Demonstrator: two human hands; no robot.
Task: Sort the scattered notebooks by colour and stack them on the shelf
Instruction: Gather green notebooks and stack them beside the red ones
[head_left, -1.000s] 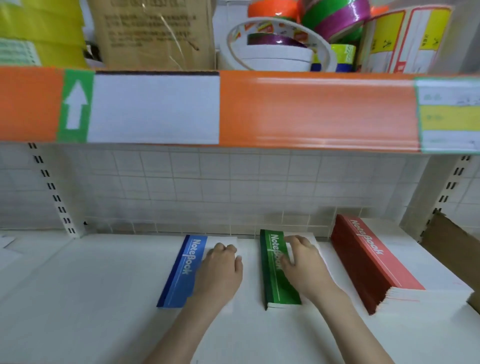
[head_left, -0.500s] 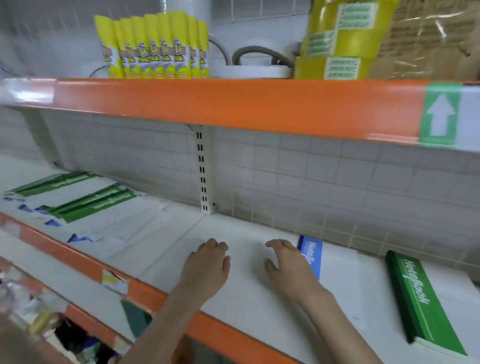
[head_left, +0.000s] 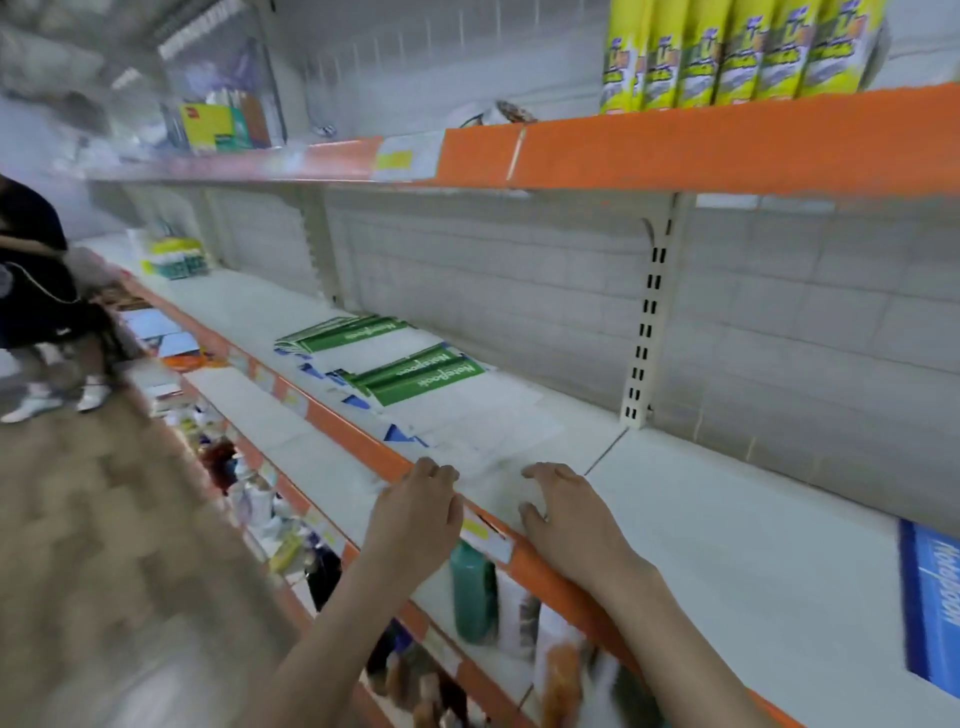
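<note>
Scattered notebooks lie on the white shelf (head_left: 727, 519) to the left: green-banded ones (head_left: 415, 376) and a second green pile (head_left: 343, 335) farther back, with blue corners (head_left: 400, 434) poking out beneath white covers. A blue notebook (head_left: 930, 597) sits at the far right edge. My left hand (head_left: 415, 512) hovers over the orange shelf lip, fingers loosely curled, holding nothing. Beside it, my right hand (head_left: 566, 514) rests at the shelf's front edge, fingers spread and empty. Both hands are short of the scattered pile.
The orange upper shelf (head_left: 675, 150) carries yellow packets (head_left: 727, 52). A slotted upright (head_left: 647, 322) divides the back wall. Lower shelves hold bottles (head_left: 470, 597) and mixed goods. Another person (head_left: 36, 280) stands in the aisle at far left. Small boxes (head_left: 176, 257) sit far down the shelf.
My view has swung left, away from the sorted blue, green and red stacks. Both hands left those stacks and moved left along the shelf front toward the scattered notebooks.
</note>
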